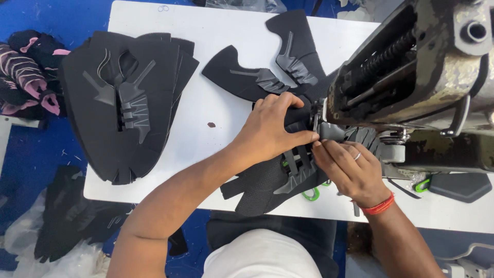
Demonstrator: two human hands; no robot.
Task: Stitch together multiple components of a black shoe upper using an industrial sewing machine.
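White worktop (216, 149) over a blue floor, seen from the head camera looking straight down, and both hands are right up against the sewing machine (411, 77) on the right side. Left hand (270, 128) lies flat with fingers spread and curled over the black shoe upper piece (267, 183), pressing it down onto the worktop, fingertips reaching toward the needle area. Right hand (350, 170), ring on one finger and a red band at the wrist, pinches the near edge of the same piece just beside the left fingertips, so both grips are closed on that one piece. The piece runs on a slant, its long axis going from the lower left near the person's body up to the right, with its far end tucked under the machine head; the grey strap-like overlays on it sit between the two hands. Needle itself is hidden by fingers and machine, so I cannot tell whether it is down. Right hand is the nearer one to the machine. Well apart to the left sits a stack of black cut pieces (123, 103), and two more pieces (272, 67) lie beyond the hands. Green-handled snips (310, 194) peek out just below the piece.
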